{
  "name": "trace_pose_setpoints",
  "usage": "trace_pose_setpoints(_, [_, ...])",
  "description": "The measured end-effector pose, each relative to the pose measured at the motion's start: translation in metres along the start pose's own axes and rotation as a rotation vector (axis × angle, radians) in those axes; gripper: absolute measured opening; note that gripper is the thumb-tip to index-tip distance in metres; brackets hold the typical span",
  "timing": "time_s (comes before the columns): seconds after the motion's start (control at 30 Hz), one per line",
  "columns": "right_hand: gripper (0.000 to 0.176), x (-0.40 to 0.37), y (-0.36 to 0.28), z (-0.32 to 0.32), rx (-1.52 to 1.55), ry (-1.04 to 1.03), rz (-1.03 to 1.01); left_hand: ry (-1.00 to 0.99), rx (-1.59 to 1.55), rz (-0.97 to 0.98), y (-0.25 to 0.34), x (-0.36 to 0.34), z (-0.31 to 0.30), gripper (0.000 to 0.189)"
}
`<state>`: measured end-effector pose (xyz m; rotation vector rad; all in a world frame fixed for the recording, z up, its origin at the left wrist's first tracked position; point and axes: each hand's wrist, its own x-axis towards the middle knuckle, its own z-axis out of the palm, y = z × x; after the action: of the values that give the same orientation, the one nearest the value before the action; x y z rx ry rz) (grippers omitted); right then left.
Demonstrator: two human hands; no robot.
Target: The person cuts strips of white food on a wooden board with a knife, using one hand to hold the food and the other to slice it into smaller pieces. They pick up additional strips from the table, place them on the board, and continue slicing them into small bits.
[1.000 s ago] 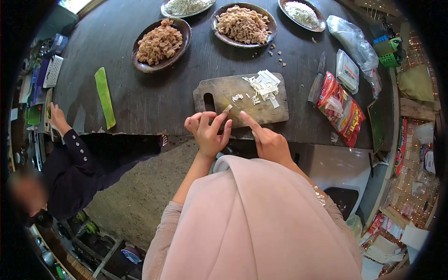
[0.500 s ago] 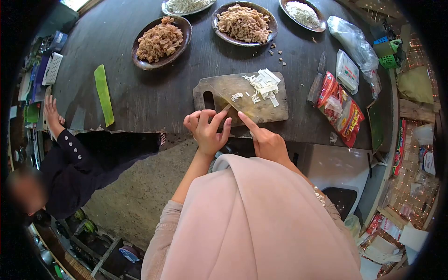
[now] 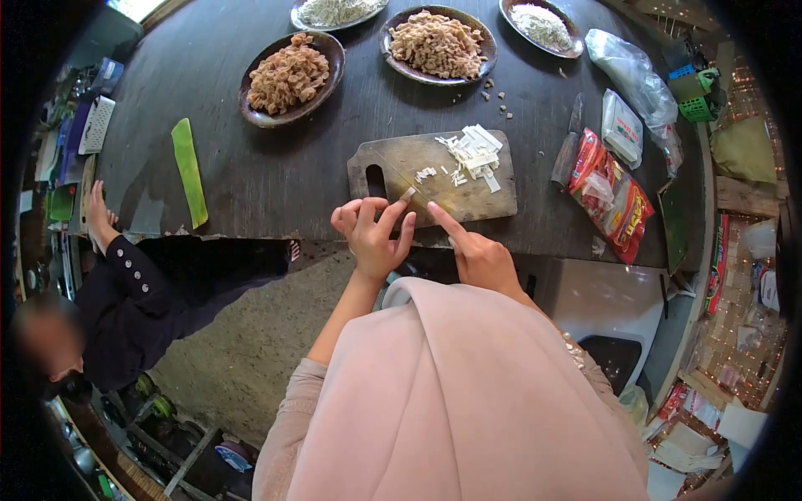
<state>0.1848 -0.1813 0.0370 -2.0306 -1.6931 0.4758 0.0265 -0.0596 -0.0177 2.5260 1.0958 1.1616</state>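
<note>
A wooden cutting board (image 3: 388, 167) lies at the table's near edge, with white strips (image 3: 478, 152) and small cut pieces (image 3: 426, 174) on it. My left hand (image 3: 373, 238) pinches a small white piece (image 3: 408, 194) at the board's near side. My right hand (image 3: 480, 255) is closed at the near edge, its index finger stretched along a thin knife (image 3: 399, 174). The blade points up and left across the board, and its handle is hidden under my right hand.
Bowls of brown pieces (image 3: 288, 75) (image 3: 436, 43) and plates of white shreds (image 3: 541, 27) (image 3: 338, 10) stand at the back. Right lie a red packet (image 3: 610, 196), plastic bag (image 3: 632, 71) and white box (image 3: 622, 128). A green leaf strip (image 3: 190, 173) and another person's hand (image 3: 101, 215) are left.
The white piece between my left fingers shows more clearly. The other person's hand at the left has shifted slightly down. My hands hold nearly the same place.
</note>
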Motion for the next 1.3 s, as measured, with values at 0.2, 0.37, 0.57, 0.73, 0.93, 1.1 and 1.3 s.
trace_pose_setpoints(0.2, [0.087,0.005,0.003,0.005,-0.020,-0.006,0.011,-0.011,-0.016,-0.018,0.003,0.000,-0.001,0.017])
trace_pose_setpoints(0.37, [0.085,0.003,0.002,0.003,-0.008,0.040,-0.022,-0.007,-0.012,-0.013,0.002,0.000,-0.002,0.016])
trace_pose_setpoints(0.57, [0.088,0.008,0.003,0.005,-0.056,0.013,-0.018,-0.002,-0.009,-0.006,0.003,0.000,-0.001,0.016])
trace_pose_setpoints(0.73, [0.089,0.003,0.004,0.005,-0.022,0.014,-0.043,0.007,-0.005,-0.001,0.002,0.001,0.001,0.019])
trace_pose_setpoints(0.93, [0.091,0.011,0.002,0.003,-0.044,-0.001,-0.016,0.019,0.008,0.006,0.002,0.002,0.001,0.018])
trace_pose_setpoints(1.1, [0.090,0.003,0.002,0.006,-0.024,0.006,-0.030,-0.009,0.004,-0.004,0.002,0.001,-0.001,0.016])
trace_pose_setpoints(1.3, [0.091,0.010,0.003,0.005,-0.026,-0.004,-0.005,0.021,0.007,0.007,0.001,0.000,0.002,0.017])
